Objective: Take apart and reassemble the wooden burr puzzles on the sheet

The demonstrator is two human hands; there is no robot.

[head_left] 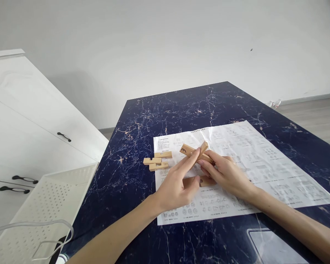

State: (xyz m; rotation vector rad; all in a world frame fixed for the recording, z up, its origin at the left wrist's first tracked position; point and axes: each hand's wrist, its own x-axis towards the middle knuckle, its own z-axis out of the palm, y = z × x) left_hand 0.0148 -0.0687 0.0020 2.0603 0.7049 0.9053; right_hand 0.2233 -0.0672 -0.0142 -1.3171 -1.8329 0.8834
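Observation:
Above a printed instruction sheet (264,165), my two hands bring together wooden puzzle pieces. My left hand (178,183) is closed, its fingers along a short piece (204,146) that tilts upward. My right hand (228,174) pinches the near end of a longer piece (187,149), which carries a dark mark on its far left end. The two pieces cross and touch; the joint between them is covered by my fingers. Beneath my hands another wooden piece (207,181) lies on the sheet, partly hidden. To the left, three notched pieces (158,166) lie close together at the sheet's left edge.
The dark blue marbled table (165,113) reaches back to a pale wall. On the left stand a white cabinet (44,121) with black handles and a perforated white surface (52,190) with a cable (44,223). A pale rectangular object (272,245) sits at the near right.

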